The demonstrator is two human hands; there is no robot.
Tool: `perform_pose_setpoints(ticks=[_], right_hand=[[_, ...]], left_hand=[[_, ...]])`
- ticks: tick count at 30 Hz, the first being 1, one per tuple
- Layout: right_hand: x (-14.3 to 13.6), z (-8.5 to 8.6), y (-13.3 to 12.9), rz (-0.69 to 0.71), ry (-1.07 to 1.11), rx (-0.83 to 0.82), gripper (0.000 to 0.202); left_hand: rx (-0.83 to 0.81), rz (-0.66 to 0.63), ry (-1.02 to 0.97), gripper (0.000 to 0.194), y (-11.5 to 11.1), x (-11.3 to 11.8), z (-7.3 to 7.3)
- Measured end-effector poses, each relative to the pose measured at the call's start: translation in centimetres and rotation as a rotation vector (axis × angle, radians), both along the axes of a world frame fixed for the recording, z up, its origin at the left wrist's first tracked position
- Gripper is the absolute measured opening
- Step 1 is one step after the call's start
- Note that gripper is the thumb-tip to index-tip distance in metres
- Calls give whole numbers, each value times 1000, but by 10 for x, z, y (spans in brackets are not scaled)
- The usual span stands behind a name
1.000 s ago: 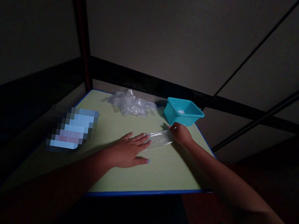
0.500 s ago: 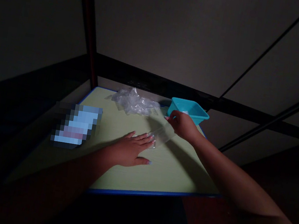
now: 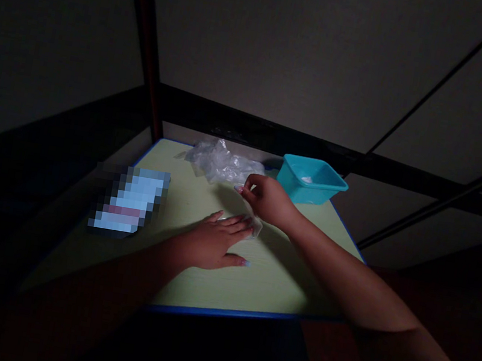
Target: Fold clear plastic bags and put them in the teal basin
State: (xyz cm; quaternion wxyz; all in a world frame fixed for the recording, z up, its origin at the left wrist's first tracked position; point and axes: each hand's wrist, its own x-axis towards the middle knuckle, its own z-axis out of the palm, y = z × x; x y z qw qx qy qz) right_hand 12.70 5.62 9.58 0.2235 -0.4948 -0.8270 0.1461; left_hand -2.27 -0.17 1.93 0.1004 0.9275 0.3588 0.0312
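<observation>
Pressing, in the head view, the left hand [image 3: 216, 247] down flat on the table [image 3: 188, 285], palm lowered, with the four fingers stretched out near one another and the thumb standing apart. Pinning the clear plastic [image 3: 257, 227] under those fingertips, near the middle of the tabletop; showing only a small bit of it past the fingers, so being unable to tell its full shape. Holding the right hand [image 3: 242, 189] raised above the table, just beyond the left fingers, bringing thumb and forefinger together on the upper end of that same plastic. Stretching the film between the two hands, faint and partly hidden by the right hand. Being unable to tell how the remaining right fingers are curling.

Noting a crumpled heap of clear wrapping [image 3: 223, 164] lying at the back of the table, behind the right hand. Noting a turquoise basin [image 3: 312, 195] standing at the back right corner, holding something pale [image 3: 306, 179], too small to make out. Finding a phone-like slab [image 3: 132, 200] on the left side of the table, blurred into blocks. Facing dim wall panels [image 3: 266, 50] behind everything.
</observation>
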Motion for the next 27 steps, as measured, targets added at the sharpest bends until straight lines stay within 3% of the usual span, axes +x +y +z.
perform_pose_setpoints(ticks=[7,14,17,21,23,27], right_hand=[[1,-36,-1,118,393,-219,26],[-18,-70,-3,148,472,-299,30],[-22,-73,-4,165,477,-333,36],[-14,-61,-11,296,511,-531,52],[-3,-52,-14,322,543,-445,57],[30,-49,-14,233,510,103,47]], left_hand=[[11,2,-8,70,1,0,-3],[75,2,22,62,1,0,-2],[91,-4,34,61,0,-1,-2],[63,8,-18,58,1,-1,-3],[64,-6,-67,55,1,-1,-3],[95,-37,-123,58,1,-1,-4]])
